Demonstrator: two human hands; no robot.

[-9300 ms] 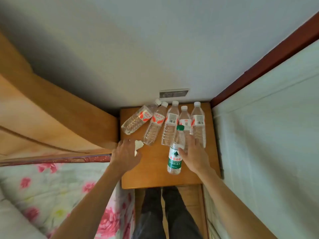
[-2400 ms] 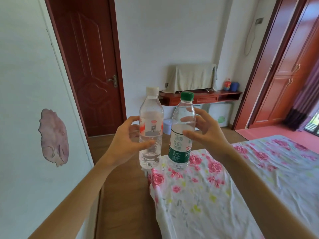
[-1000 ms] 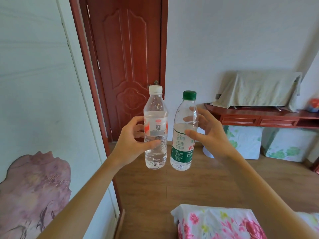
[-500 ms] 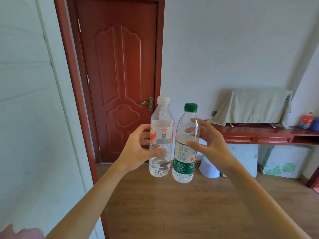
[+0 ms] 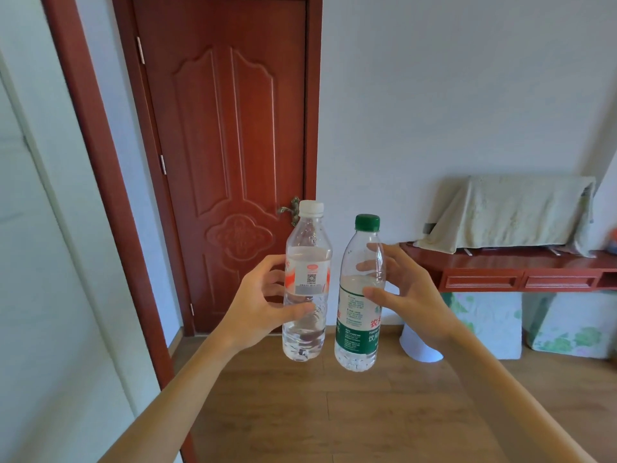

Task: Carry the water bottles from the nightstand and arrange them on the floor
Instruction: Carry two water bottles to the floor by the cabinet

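- Gripping a white-capped bottle (image 5: 307, 285) around its middle, the left hand (image 5: 257, 305) lays its thumb across the front just below the red-and-white label, with the fingers wrapped round the back.
- The right hand (image 5: 410, 295) holds a green-capped bottle (image 5: 359, 315). Its thumb presses the front near the top of the green-and-white label, and its fingers show through the clear plastic behind the upper body.
- Both bottles stand upright in the air at arm's length, well above the wooden floor (image 5: 334, 412).
- They hang side by side, just apart, with a narrow gap between them. The white-capped one sits to the left and a little higher.
- Clear water shows in both. In the green-capped bottle it reaches about the top of the label.
- Behind the white-capped bottle is a closed reddish-brown panelled door (image 5: 227, 145), and its brass handle (image 5: 290, 210) peeks out beside the white cap.
- To the right, a red wooden shelf (image 5: 500, 272) runs along the white wall, bearing something draped in a pale cloth (image 5: 514, 212).
- Under the shelf, a white bin (image 5: 419, 345) stands on the floor, partly hidden by the right wrist. Beside it are pale floral-printed blocks (image 5: 487, 322).
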